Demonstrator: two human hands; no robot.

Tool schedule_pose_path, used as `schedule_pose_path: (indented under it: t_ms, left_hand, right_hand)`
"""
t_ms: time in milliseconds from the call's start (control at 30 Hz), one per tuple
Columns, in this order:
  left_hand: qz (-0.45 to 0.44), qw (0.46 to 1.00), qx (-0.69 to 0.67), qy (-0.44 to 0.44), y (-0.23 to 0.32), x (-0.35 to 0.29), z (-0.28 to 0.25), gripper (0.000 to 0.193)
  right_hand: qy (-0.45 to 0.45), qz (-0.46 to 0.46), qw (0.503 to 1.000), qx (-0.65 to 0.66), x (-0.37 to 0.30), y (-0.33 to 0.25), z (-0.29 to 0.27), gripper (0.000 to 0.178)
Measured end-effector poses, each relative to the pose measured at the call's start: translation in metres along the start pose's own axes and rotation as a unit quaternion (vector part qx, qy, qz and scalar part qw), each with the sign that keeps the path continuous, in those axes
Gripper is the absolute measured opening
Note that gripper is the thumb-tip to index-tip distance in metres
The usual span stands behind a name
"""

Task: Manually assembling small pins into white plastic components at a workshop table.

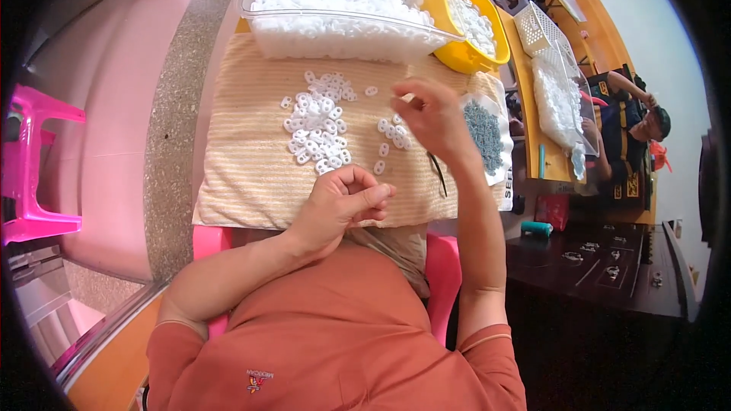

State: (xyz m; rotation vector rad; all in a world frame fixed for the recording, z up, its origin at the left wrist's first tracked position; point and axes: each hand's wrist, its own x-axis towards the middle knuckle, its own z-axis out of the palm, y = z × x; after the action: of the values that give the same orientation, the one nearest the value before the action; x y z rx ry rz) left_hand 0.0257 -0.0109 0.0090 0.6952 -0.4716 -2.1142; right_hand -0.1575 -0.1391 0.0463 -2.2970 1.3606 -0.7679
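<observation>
My left hand (346, 202) is near the table's front edge, thumb and fingertips pressed together in a pinch; whatever lies between them is too small or hidden to make out. Above the towel my right hand (438, 118) is raised, its fingers bent and parted from the thumb, with nothing visible between them. Just beyond my left hand lies a heap of small white oval plastic pieces with two holes (314, 125). A smaller group of the same white pieces (394, 134) sits by my right hand. Under my right wrist is a thin black tool or strip (438, 175).
A striped beige towel (247, 160) covers the table. Behind the heap stand a clear bin (335, 34) and a yellow basin (457, 57), both holding white pieces. Small grey parts (483, 137) lie at the right. Farther right, another person (628, 125) sits at a table.
</observation>
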Motion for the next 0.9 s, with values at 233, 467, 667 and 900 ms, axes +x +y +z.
schedule_pose_path:
  t_ms: [233, 467, 667, 900]
  left_hand:
    - [0.001, 1.000, 0.005, 0.001, -0.005, 0.004, -0.001, 0.011]
    - [0.001, 1.000, 0.005, 0.008, -0.004, 0.001, 0.001, 0.011]
    - [0.002, 1.000, 0.000, 0.001, -0.004, 0.001, 0.000, 0.011]
    - [0.002, 1.000, 0.005, 0.002, -0.006, 0.002, -0.001, 0.010]
  right_hand:
    - [-0.036, -0.042, 0.997, -0.062, 0.014, 0.011, 0.029, 0.019]
    - [-0.112, -0.024, 0.985, -0.133, 0.021, -0.014, 0.043, 0.019]
    - [-0.066, -0.034, 0.988, -0.132, 0.019, -0.009, 0.051, 0.015]
    - [-0.057, -0.055, 0.990, -0.118, 0.015, -0.008, 0.050, 0.010]
